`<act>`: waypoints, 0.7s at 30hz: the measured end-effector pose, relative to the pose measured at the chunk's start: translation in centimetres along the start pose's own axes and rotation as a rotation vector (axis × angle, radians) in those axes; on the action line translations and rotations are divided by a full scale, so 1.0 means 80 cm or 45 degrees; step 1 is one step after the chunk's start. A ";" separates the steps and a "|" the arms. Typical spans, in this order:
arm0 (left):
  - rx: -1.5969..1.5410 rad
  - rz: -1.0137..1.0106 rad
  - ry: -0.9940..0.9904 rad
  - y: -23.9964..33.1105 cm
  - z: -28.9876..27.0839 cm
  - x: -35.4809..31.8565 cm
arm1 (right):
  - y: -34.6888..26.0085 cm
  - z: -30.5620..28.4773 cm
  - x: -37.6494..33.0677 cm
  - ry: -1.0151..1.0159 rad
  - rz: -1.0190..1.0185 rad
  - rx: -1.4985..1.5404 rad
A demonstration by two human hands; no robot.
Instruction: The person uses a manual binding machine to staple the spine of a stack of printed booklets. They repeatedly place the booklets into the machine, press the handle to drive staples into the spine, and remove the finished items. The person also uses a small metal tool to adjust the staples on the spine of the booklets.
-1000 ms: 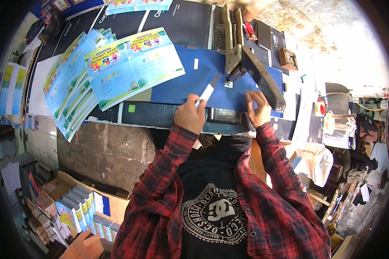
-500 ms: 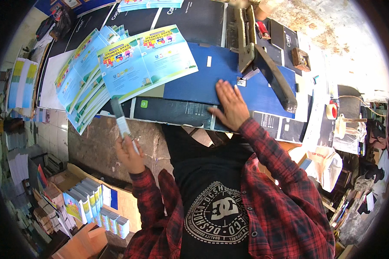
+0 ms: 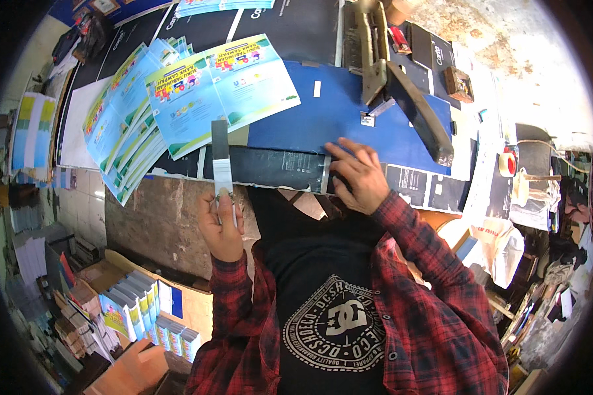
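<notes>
My left hand point(image 3: 221, 227) is closed around the lower end of a narrow flat strip point(image 3: 222, 174), dark grey at its upper end and pale blue-white below. The strip points up at the table's front edge, overlapping the near corner of the printed sheets point(image 3: 224, 92) from this angle. Over the near edge of the blue board point(image 3: 296, 112) rests my right hand point(image 3: 360, 176), its fingers apart and holding nothing. A metal device with a long dark lever point(image 3: 418, 118) stands on the board's right part. One small white piece lies beneath its tip.
Fanned blue-green sheets point(image 3: 122, 125) lie at the table's left. A wooden block point(image 3: 459, 86) and a tape roll point(image 3: 507, 164) are to the right. Below left, a cardboard box point(image 3: 197, 309) stands by stacked booklets point(image 3: 128, 306). The table's near edge point(image 3: 277, 187) runs before me.
My left hand has moved right with the strip, which now stands nearly upright. My right hand has drawn back slightly toward me, its fingers more bent.
</notes>
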State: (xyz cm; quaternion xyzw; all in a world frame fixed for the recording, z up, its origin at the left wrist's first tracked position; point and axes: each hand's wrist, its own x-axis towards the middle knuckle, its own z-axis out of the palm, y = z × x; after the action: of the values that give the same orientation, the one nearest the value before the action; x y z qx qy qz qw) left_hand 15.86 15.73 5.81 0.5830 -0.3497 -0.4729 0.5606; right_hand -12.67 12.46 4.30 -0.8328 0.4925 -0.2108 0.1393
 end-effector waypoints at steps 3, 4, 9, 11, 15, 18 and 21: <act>-0.040 0.027 -0.070 0.015 0.018 0.005 | 0.012 0.012 0.015 -0.191 -0.112 -0.062; -0.046 0.034 -0.078 0.017 0.020 0.006 | 0.018 0.016 0.019 -0.221 -0.114 -0.061; -0.020 0.015 -0.126 0.014 0.022 0.008 | 0.029 0.001 -0.004 -0.228 -0.069 -0.049; -0.001 -0.066 -0.188 0.007 0.024 0.015 | 0.028 -0.015 -0.024 -0.242 0.002 -0.052; 0.379 0.192 -0.461 -0.032 0.043 0.057 | 0.042 -0.033 -0.052 -0.005 0.132 -0.026; 0.708 0.593 -0.608 -0.027 0.094 0.074 | 0.065 -0.053 -0.064 0.451 0.447 0.120; 0.911 0.793 -0.713 -0.066 0.130 0.087 | 0.078 -0.106 -0.058 0.830 0.426 0.206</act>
State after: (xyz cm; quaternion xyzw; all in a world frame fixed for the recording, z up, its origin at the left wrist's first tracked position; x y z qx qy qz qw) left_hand 7.53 6.49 0.28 0.4581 -0.7803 -0.2734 0.3264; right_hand -23.52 13.36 7.95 -0.6162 0.6221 -0.4774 0.0729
